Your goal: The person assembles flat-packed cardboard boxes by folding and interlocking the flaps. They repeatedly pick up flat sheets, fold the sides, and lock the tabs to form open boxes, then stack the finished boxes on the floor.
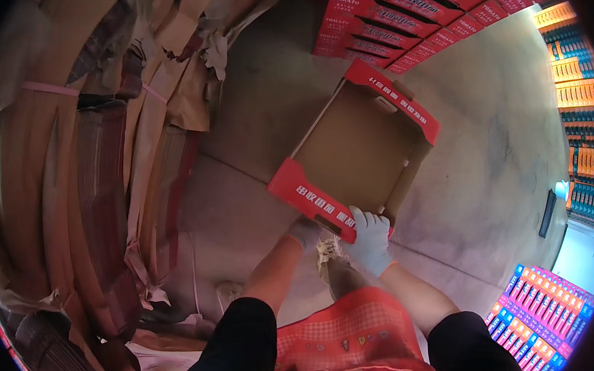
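Note:
An open cardboard tray [350, 145] with a plain brown inside and red end walls with white lettering is in front of me, tilted. Its near right corner is in my right hand [370, 241], gloved in white, with fingers curled over the wall's top edge. Lower on the outer side of the same near wall is my left hand [306, 233], in a greyish glove and shadowed. The wall partly hides its fingers, but it appears to grip the tray from below. Nothing lies inside the tray.
Tall bundles of flat cardboard [104, 202], wrapped in torn brown paper, line the left side. Stacked red trays [395, 18] stand at the far right. Orange and teal boxes [579, 104] are stacked along the right edge, with purple and blue cartons [541, 312] at the lower right.

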`<state>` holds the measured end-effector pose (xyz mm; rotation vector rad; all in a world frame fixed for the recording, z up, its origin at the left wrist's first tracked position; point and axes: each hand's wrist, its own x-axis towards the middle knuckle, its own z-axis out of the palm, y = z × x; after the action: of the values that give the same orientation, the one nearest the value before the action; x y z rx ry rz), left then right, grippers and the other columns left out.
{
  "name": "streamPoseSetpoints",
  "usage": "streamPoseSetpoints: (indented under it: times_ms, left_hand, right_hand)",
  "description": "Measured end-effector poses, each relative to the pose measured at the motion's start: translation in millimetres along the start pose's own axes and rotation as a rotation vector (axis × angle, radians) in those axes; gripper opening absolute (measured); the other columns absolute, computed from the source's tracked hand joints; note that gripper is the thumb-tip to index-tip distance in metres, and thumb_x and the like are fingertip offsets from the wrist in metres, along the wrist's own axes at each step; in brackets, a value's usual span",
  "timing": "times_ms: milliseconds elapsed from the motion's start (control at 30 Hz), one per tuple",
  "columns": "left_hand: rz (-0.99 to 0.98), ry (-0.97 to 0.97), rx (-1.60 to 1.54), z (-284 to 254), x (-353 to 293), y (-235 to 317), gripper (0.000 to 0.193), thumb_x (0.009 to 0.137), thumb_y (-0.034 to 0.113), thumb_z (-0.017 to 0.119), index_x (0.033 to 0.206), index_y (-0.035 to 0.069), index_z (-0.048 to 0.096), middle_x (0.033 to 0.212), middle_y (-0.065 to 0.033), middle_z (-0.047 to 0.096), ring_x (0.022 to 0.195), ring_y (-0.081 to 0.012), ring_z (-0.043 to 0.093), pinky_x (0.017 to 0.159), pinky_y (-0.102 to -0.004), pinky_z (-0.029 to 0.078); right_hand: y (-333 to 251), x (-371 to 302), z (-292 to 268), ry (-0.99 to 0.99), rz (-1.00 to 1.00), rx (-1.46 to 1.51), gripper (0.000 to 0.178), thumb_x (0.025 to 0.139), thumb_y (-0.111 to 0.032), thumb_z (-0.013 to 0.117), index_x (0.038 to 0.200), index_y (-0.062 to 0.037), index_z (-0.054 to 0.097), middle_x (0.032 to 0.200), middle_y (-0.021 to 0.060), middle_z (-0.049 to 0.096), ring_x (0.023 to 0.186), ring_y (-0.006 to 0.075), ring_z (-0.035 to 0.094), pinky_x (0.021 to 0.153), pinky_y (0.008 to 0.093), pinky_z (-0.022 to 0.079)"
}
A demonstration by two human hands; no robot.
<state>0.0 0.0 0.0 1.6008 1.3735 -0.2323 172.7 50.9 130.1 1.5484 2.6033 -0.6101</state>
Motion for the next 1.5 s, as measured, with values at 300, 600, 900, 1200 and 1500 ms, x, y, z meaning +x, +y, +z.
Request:
streamPoseSetpoints:
  times_ms: [300,600,900,1200,1500]
  left_hand:
    - [0.293,-0.018,0.459,-5.4,-16.2,-18.0,0.034,0.087,0.014,0.056,0.118,0.004,0.064,0.118,-0.0162,0.066,0.115,-0.0272,0.061,0.096,-0.0394,0.049]
    - [0.683,0.314,0.200,17.3,-52.7,20.7,0.032,0.081,0.022,0.066,0.107,0.003,0.068,0.108,-0.0147,0.068,0.111,-0.0338,0.061,0.094,-0.0466,0.049]
    - [0.325,1.004,-0.654,-94.3,-399.0,158.4,0.057,0.092,0.022,0.063,0.145,0.007,0.046,0.150,-0.0211,0.039,0.135,-0.0367,0.043,0.111,-0.0449,0.038]
    - [-0.948,1.984,0.099,-84.2,-748.4,41.9,0.088,0.092,0.036,0.065,0.155,-0.001,0.017,0.160,-0.0237,0.023,0.148,-0.0355,0.024,0.119,-0.0449,0.018]
    - [-0.641,1.989,-1.535,-1.2,-819.3,-176.3,0.096,0.090,0.053,0.065,0.152,-0.007,0.021,0.157,-0.0200,0.028,0.146,-0.0262,0.024,0.118,-0.0353,0.020]
  right_hand:
    - [-8.5,13.1,15.9,-0.145,0.101,-0.009,0.085,0.058,-0.030,0.086,0.130,-0.0078,0.048,0.105,0.0125,0.062,0.097,0.0323,0.063,0.087,0.0455,0.043]
    - [-8.9,42.6,41.0,-0.543,0.318,-0.205,0.097,0.069,-0.038,0.079,0.146,-0.0060,0.030,0.132,0.0183,0.051,0.120,0.0337,0.056,0.096,0.0485,0.043]
    - [-146.0,48.5,-128.9,-0.296,0.096,0.781,0.041,0.087,-0.009,0.068,0.125,-0.0007,0.058,0.109,0.0117,0.067,0.098,0.0194,0.065,0.086,0.0333,0.054]
    - [-477.6,-14.6,-339.4,-0.452,-0.875,1.165,0.021,0.091,0.002,0.065,0.112,0.0041,0.064,0.101,0.0027,0.065,0.090,0.0083,0.062,0.082,0.0219,0.050]
    - [-653.5,72.2,-248.9,-0.025,-0.647,0.049,0.090,0.082,-0.047,0.074,0.145,0.0040,0.035,0.144,0.0281,0.046,0.133,0.0388,0.045,0.109,0.0419,0.038]
